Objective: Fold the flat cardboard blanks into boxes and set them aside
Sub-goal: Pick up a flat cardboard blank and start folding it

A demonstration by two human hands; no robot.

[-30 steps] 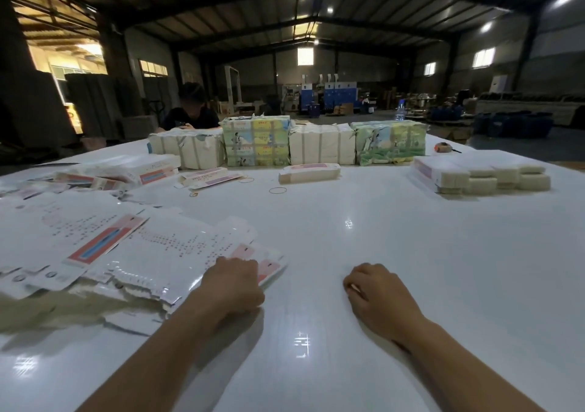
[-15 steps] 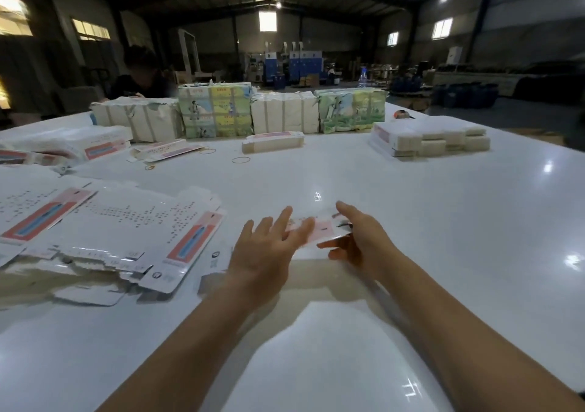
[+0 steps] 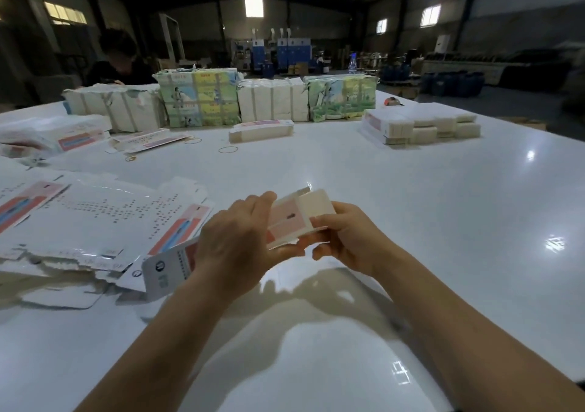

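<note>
Both my hands hold one white-and-pink cardboard blank [image 3: 292,218] above the white table [image 3: 411,221]. My left hand [image 3: 234,240] grips its left part, with a printed end flap [image 3: 167,269] hanging below the wrist. My right hand [image 3: 345,237] pinches the right side, where a plain white flap [image 3: 316,204] stands up, partly folded. A spread pile of flat blanks [image 3: 95,221] lies on the table to the left.
Wrapped bundles [image 3: 199,98] line the table's far side, with a seated person [image 3: 117,60] behind them. Stacks of flat white blanks [image 3: 421,125] sit far right. A banded stack [image 3: 261,129] and loose rubber bands [image 3: 228,149] lie mid-table.
My hands went from resting curled on the table to picking up a blank. It is now raised off the table between both hands, with a flap bent up.
</note>
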